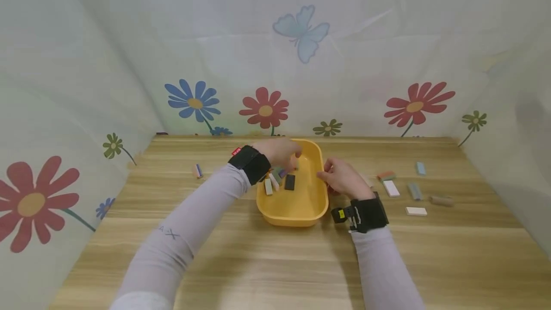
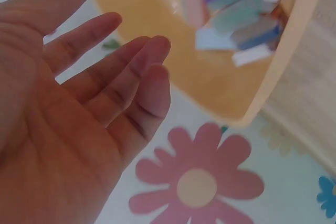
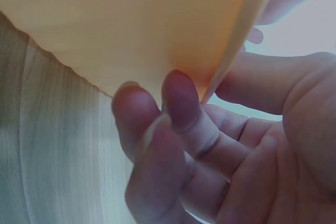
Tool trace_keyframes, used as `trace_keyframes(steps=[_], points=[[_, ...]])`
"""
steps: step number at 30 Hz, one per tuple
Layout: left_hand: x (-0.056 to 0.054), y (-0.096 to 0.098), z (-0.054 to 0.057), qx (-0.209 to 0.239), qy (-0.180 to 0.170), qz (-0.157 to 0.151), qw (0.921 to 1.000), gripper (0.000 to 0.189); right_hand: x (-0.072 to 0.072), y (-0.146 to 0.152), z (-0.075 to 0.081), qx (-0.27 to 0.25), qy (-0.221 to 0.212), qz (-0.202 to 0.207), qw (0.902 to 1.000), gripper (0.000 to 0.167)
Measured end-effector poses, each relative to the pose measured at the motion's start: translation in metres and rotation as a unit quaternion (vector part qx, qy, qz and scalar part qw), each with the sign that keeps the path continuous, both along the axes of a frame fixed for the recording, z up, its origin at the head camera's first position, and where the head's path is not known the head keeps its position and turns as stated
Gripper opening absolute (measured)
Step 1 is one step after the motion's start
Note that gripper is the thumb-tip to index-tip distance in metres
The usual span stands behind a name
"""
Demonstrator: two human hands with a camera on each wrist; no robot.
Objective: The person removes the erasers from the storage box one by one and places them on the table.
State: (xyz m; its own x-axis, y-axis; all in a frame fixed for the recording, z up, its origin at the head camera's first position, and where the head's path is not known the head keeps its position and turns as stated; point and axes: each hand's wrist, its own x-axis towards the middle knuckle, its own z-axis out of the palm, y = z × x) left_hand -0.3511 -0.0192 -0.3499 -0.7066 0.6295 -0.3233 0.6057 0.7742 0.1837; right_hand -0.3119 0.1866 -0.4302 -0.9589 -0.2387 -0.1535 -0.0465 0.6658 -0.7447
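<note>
A yellow plastic basin point(image 1: 297, 209) rests on the wooden table. Inside it, toward its left side, several small rectangular blocks lie heaped, with a black block point(image 1: 290, 182) beside them. Over the basin's far left part hangs my left hand point(image 1: 277, 152); its fingers are loosely bent and hold nothing in the left wrist view, where the heap of coloured blocks point(image 2: 231, 17) is blurred. My right hand point(image 1: 345, 179) grips the basin's right rim. In the right wrist view, the thumb is on one side of the basin wall point(image 3: 131, 30) and fingertips press the other.
Right of the basin lie several loose blocks: an orange-and-green block point(image 1: 385, 175), two white blocks point(image 1: 391, 188), a light blue block point(image 1: 420, 168), a grey-green block point(image 1: 415, 191) and a brownish block point(image 1: 442, 200). Left stands a small blue-and-orange block point(image 1: 198, 171). A flowered curtain point(image 1: 232, 51) borders the table.
</note>
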Motion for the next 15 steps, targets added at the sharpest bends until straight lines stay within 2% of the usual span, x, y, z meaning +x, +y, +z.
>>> trace_keyframes(steps=[4,6,11,15], points=[[0.004,0.009,-0.02,-0.035,-0.003,-0.02,0.9992,0.046,0.001,-0.001,0.001,0.001,-0.004,-0.003,1.0,0.018],[0.007,0.012,-0.027,-0.056,0.002,-0.02,0.9983,0.046,0.001,-0.002,0.002,-0.001,-0.006,-0.004,1.0,0.018],[0.017,0.014,-0.033,-0.087,0.012,0.014,0.996,0.042,0.001,-0.006,0.003,-0.007,-0.011,-0.004,0.9999,0.018],[0.023,0.016,-0.036,-0.099,0.046,0.004,0.9941,0.027,0.001,-0.007,0.004,-0.005,-0.015,-0.01,0.9998,0.018]])
